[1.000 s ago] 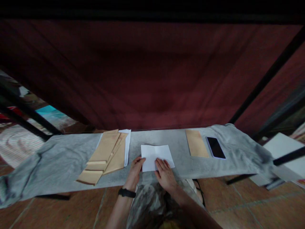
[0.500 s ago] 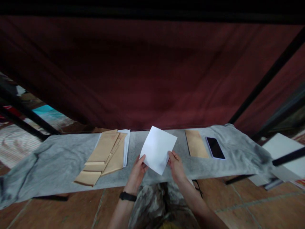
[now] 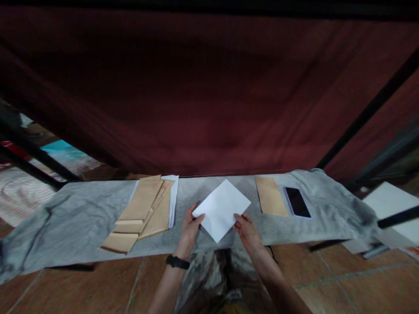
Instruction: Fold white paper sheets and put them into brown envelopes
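Observation:
A blank white sheet of paper (image 3: 222,209) is held between both hands above the cloth-covered bench, turned so that one corner points toward me. My left hand (image 3: 190,226), with a black band on the wrist, pinches its left edge between thumb and fingers. On the lower right edge, my right hand (image 3: 245,227) grips it the same way. Left of the sheet lies an overlapping pile of brown paper envelopes (image 3: 140,205), with white papers (image 3: 173,203) showing from under it. To the right, a single brown envelope (image 3: 271,196) lies flat.
A purple-edged phone (image 3: 297,203) lies at the right on the grey cloth (image 3: 78,218). Behind the bench hangs a dark red curtain (image 3: 209,109). Black metal bars (image 3: 366,113) slant at both sides. White boards or papers (image 3: 393,209) stand at the far right, over a tiled floor.
The white sheet has turned clockwise and moved slightly right and nearer to me. My right hand has shifted right and down with it; both hands keep hold.

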The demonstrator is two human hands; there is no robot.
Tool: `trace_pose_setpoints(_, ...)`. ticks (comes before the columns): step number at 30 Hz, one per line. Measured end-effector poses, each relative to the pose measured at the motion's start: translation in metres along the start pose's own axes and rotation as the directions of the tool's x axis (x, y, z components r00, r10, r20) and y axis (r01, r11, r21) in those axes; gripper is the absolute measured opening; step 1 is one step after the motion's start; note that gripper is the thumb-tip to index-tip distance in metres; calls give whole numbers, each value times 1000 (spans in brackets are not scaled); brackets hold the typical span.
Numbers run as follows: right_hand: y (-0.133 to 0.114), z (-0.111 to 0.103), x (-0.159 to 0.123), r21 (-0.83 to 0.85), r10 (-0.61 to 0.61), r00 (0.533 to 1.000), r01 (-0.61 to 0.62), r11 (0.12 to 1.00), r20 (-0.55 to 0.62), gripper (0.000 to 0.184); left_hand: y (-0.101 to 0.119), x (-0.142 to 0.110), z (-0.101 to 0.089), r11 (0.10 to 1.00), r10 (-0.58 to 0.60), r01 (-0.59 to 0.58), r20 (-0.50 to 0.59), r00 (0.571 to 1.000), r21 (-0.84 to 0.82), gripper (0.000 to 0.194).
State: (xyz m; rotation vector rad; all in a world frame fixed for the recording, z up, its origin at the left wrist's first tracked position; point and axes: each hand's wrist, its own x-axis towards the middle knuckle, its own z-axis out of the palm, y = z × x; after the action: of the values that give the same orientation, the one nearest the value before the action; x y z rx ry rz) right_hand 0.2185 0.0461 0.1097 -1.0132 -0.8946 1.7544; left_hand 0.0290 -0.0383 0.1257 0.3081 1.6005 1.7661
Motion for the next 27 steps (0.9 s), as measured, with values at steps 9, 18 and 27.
trace_pose_setpoints(9,-29,-12,3,-369,-370,836,520,770,406,22,8,-1,2,968,-122,157,181,976,-195,61)
trace_pose_setpoints(18,25,-57,1,-666,-336,822,570,482,460,37,-22,-10,-16,989,-146,144,145,979,22,58)
trace_pose_setpoints(27,37,-60,12,-846,-438,803,510,153,405,30,-27,-11,-15,852,79,-170,200,977,494,17)
